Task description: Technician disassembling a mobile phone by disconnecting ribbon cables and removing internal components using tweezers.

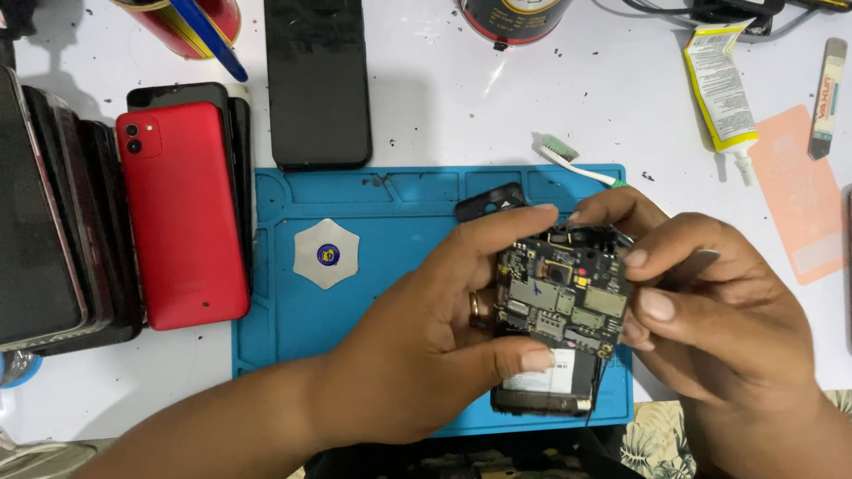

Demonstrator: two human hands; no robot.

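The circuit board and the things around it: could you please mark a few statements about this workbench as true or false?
1. Both hands hold the circuit board above the blue mat. True: the left hand and the right hand grip it from either side.
2. The red phone lies on the blue mat. False: it lies left of the mat, on a stack of dark phones.
3. A toothbrush lies at the mat's top edge. True.
4. The glue tube stands upright. False: it lies flat on the white table.
5. The left hand wears a ring. True.
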